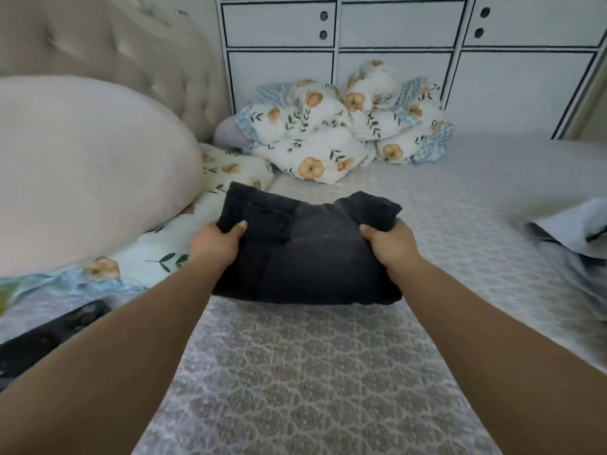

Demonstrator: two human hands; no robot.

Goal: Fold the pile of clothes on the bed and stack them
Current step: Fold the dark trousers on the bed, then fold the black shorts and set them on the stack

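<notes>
A folded pair of dark grey jeans sits in the middle of the bed, its near edge resting on the patterned grey bedspread. My left hand grips the left end of the bundle, thumb on top. My right hand grips its right end the same way. The far edge of the jeans is lifted and bowed between my hands. A light blue-grey garment lies crumpled at the right edge of the bed.
A large cream pillow fills the left side. A bunched floral quilt lies at the back against white cabinets. A floral pillow lies under the cream one. A dark object lies at the bed's lower left.
</notes>
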